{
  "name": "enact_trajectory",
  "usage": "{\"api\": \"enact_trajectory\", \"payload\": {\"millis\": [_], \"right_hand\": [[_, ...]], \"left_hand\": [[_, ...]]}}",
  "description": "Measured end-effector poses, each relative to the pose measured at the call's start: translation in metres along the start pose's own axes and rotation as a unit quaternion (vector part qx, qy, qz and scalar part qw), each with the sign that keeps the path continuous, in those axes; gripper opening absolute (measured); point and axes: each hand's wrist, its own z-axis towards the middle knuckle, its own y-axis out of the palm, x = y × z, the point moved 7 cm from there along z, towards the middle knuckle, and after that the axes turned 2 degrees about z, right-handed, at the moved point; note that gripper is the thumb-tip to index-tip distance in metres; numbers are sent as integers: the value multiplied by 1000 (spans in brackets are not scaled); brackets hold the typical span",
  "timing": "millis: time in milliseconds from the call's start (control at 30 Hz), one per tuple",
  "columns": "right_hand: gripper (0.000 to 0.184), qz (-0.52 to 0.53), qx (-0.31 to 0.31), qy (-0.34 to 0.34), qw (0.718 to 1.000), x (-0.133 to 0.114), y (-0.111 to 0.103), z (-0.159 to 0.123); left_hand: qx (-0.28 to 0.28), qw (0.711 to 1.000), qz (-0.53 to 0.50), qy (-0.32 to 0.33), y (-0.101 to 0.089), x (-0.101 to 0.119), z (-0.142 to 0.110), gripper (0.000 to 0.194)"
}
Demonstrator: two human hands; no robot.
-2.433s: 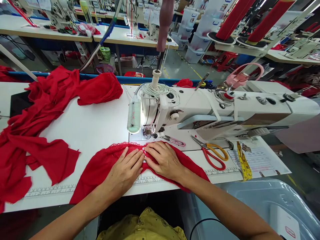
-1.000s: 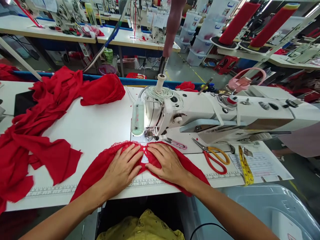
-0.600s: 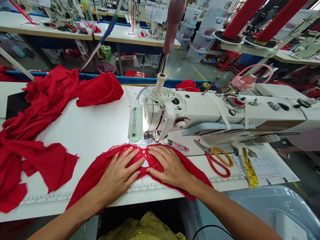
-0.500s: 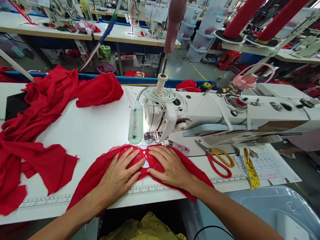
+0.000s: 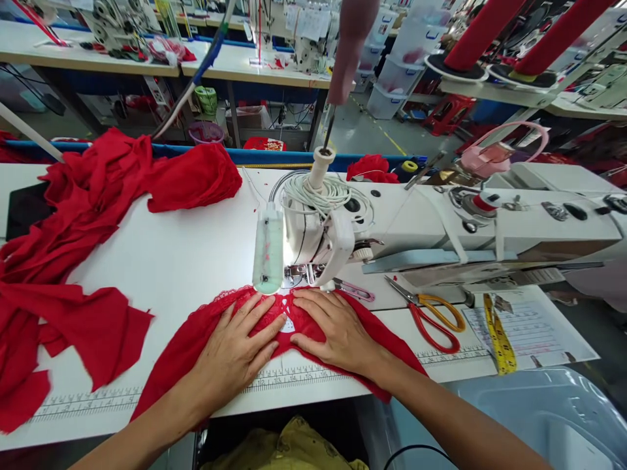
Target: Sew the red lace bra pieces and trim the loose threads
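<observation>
A red lace-edged garment piece (image 5: 166, 359) is spread over the front of the sewing table, just before the sewing machine (image 5: 318, 235). My left hand (image 5: 240, 339) lies flat on its left half, fingers stretched out. On the right half rests my right hand (image 5: 337, 329), also flat with the fingers extended. Between the hands shows a small lace section with a gap through which the white table is visible. The presser foot (image 5: 304, 273) stands just beyond the fingertips, behind the upper edge of the cloth. Whether the cloth reaches under it I cannot tell.
Red fabric pieces (image 5: 88, 215) are heaped at the left. To the right lie scissors (image 5: 426, 313), pink-handled snips (image 5: 356, 290), a yellow tape measure (image 5: 499, 336) and a paper sheet (image 5: 543, 329). A ruler strip (image 5: 294, 377) runs along the front edge; a clear plastic bin (image 5: 533, 405) sits below.
The view has shifted slightly, so the machine and right-hand items sit a little further right in the picture. Both hands stay flat on the red garment piece.
</observation>
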Motion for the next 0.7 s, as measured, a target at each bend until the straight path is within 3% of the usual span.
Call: {"api": "enact_trajectory", "payload": {"millis": [300,433,567,700], "right_hand": [[47,11,6,-20,1000,-3,-2,1],[33,21,19,-51,998,-11,-23,0],[29,-23,122,49,991,22,-62,-7],[32,-56,72,122,988,67,-65,-14]], "left_hand": [[8,1000,-14,-1,-2,1,2,38],[21,999,-41,-8,-15,6,6,35],[69,991,-96,-66,-37,2,14,28],[91,981,-108,-134,-45,-10,24,21]]}}
